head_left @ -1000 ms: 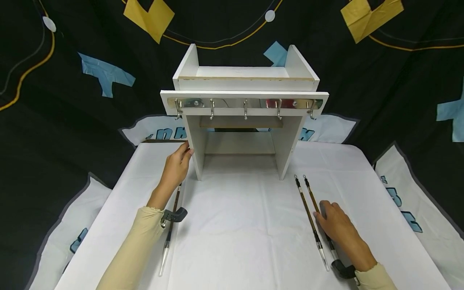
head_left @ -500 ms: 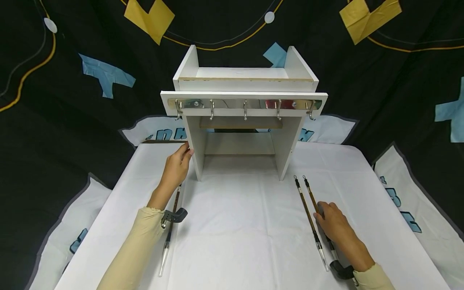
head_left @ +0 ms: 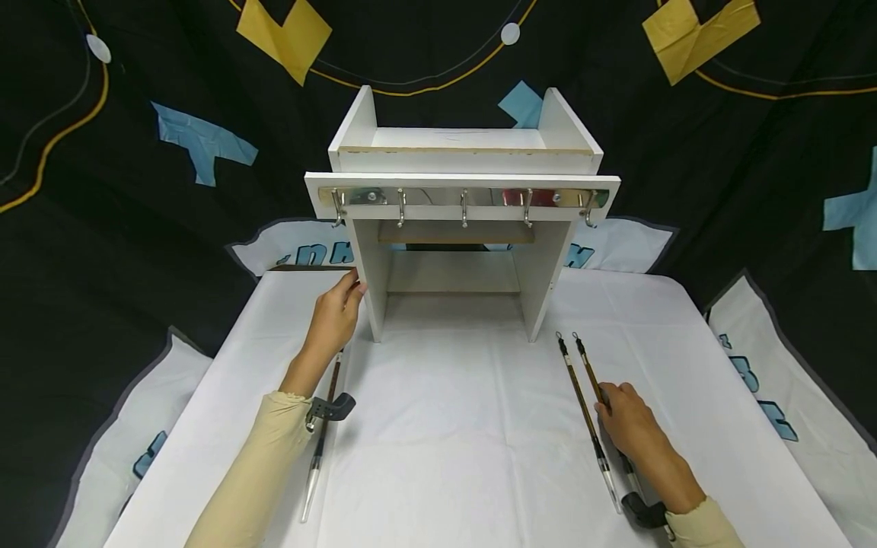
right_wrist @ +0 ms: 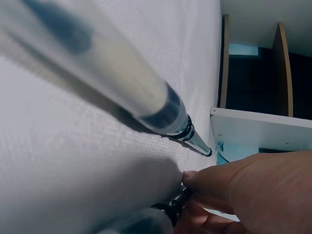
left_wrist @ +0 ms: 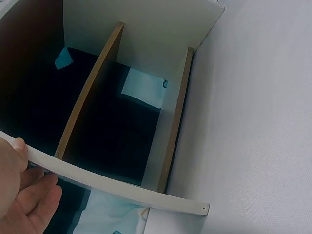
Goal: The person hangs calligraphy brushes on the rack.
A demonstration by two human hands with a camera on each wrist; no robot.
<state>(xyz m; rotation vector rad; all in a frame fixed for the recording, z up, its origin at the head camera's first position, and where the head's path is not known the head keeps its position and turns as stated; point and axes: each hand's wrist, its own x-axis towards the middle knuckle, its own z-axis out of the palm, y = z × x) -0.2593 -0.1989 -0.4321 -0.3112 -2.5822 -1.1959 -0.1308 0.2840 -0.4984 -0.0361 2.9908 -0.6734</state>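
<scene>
A white wooden shelf rack (head_left: 466, 161) with a row of metal hooks (head_left: 464, 204) across its front stands at the far side of the table. My left hand (head_left: 336, 310) grips the edge of its left side panel (left_wrist: 117, 185), thumb on one face and fingers on the other. On the right lie two calligraphy brushes with hanging loops and clear tip caps. My right hand (head_left: 633, 426) pinches the outer brush (head_left: 589, 373) by its handle, hiding part of it. Beside it lies the inner brush (head_left: 581, 403), large in the right wrist view (right_wrist: 141, 87).
A third capped brush (head_left: 322, 438) lies on the left under my forearm, partly hidden. White cloth covers the table (head_left: 466, 426). Black drapes (head_left: 171, 320) with coloured tape hang behind it.
My right hand has shifted very slightly towards me at the outer brush. The left hand stays on the rack, and the rack and the other brushes keep their places.
</scene>
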